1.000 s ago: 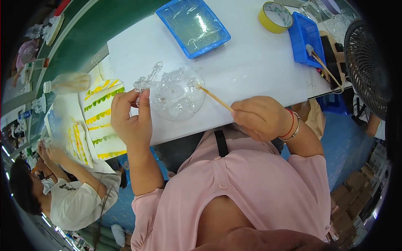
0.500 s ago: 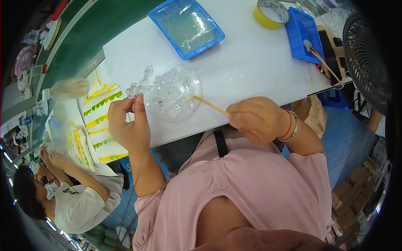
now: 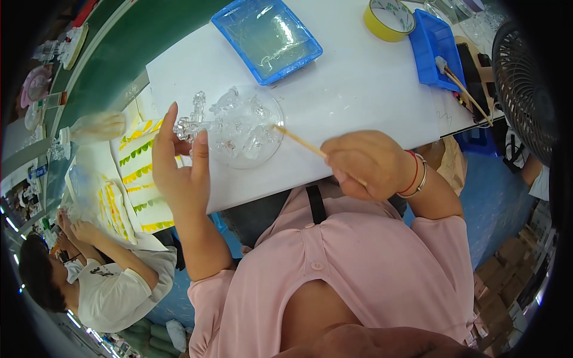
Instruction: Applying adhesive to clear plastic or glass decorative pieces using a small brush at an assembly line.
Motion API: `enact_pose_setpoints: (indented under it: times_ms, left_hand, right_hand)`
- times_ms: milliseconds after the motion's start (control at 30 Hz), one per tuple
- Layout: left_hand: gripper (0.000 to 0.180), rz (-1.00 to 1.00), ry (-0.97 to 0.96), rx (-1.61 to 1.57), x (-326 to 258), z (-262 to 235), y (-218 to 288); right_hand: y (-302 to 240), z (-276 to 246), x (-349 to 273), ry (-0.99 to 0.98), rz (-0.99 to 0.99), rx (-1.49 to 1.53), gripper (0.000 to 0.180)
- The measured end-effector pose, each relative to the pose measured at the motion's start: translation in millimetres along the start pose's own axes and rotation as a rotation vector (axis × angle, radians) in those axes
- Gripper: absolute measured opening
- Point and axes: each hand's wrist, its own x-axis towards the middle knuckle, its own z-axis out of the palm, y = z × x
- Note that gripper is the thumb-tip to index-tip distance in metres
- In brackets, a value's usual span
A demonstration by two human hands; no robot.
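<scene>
Fingers (image 3: 200,156) of the left hand (image 3: 179,173) pinch a small clear glass ornament (image 3: 192,124) at their tips, holding it up just beside the rim of a clear round dish (image 3: 248,134) filled with more clear pieces. Across from them, the right hand (image 3: 370,164) is curled closed around a thin wooden stick (image 3: 298,142), whose far end reaches into the dish at its right edge. A red cord and a metal bangle (image 3: 418,176) circle the right wrist. Dish and both hands sit over the white bench (image 3: 370,89). Beyond the fingertips, farther up the bench, lies a shallow blue tray (image 3: 265,39) with clear film inside; past the right hand stand a yellow tape roll (image 3: 389,18) and a smaller blue bin (image 3: 439,51) holding more sticks, with a dark fan (image 3: 531,89) at the far right. Left of the holding hand lie sheets with yellow and green markings (image 3: 140,173), and below them another person in a white shirt (image 3: 113,292) works with their own hands.
</scene>
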Motion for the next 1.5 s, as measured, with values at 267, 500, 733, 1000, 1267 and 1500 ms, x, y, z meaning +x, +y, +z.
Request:
enact_pose_setpoints:
  times_ms: [267, 500, 733, 1000, 1267, 1500]
  left_hand:
    - [0.028, 0.158, -0.167, -0.190, 22, -19, -13]
    - [0.024, 0.103, -0.186, -0.297, 21, -20, -15]
    - [0.025, 0.102, -0.169, -0.303, 19, -19, -12]
    - [0.026, 0.065, -0.103, -0.249, 2, -20, -4]
    - [0.027, 0.024, -0.029, -0.193, -13, -21, 2]
    - [0.030, 0.024, 0.030, -0.018, -33, -25, 15]
  right_hand:
    - [-6, -2, 0, -0.058, 0.000, 0.014, 0.020]
    - [-9, -1, 2, -0.007, 0.000, -0.088, 0.021]
    - [-5, 8, 7, 0.078, -0.026, -0.150, 0.024]
    - [-17, 9, 3, -0.011, -0.048, -0.034, 0.023]
    - [-23, 15, 5, -0.020, -0.092, 0.012, 0.023]
    - [2, 6, 14, 0.038, 0.050, -0.079, 0.020]
